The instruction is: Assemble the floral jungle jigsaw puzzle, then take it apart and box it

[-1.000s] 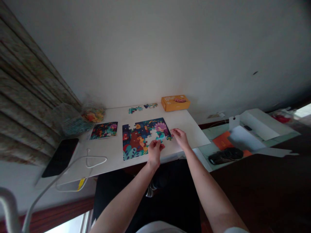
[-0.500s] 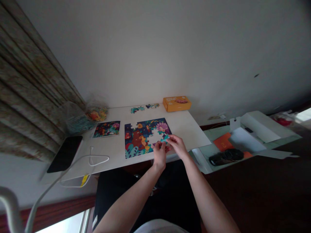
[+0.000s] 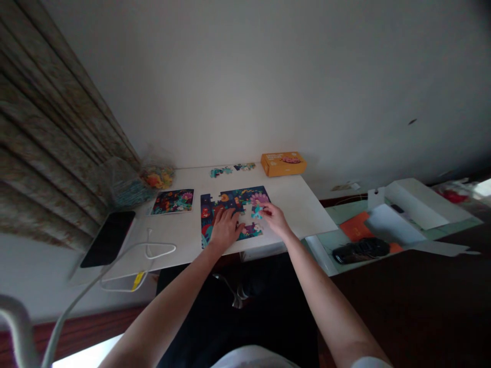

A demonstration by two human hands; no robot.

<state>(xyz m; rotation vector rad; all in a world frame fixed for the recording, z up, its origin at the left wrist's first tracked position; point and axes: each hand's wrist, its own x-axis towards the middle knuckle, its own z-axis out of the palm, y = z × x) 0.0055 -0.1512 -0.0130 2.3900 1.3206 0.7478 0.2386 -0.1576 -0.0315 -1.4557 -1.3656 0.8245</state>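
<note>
A colourful jigsaw puzzle (image 3: 238,197) lies on the white table, with a white gap right of its middle and another notch in its upper left edge. My left hand (image 3: 225,228) rests flat on the puzzle's lower middle, fingers spread, covering part of the picture. At the right side of the gap, my right hand (image 3: 275,219) pinches a turquoise puzzle piece (image 3: 257,211) between thumb and fingers. Whether that piece touches its neighbours I cannot tell. A printed picture card (image 3: 173,202) with a similar design lies left of the puzzle.
Loose puzzle pieces (image 3: 221,172) lie near the wall, beside an orange box (image 3: 284,164). Clear bags (image 3: 126,186) stand at the back left, above a black phone (image 3: 108,239) and a white cable (image 3: 161,250). Right of the table, a dark shoe (image 3: 360,250) lies by an opened white box.
My left hand has moved left, from the lower right edge onto the puzzle, and spread out. My right hand has shifted up slightly with the turquoise piece at the gap.
</note>
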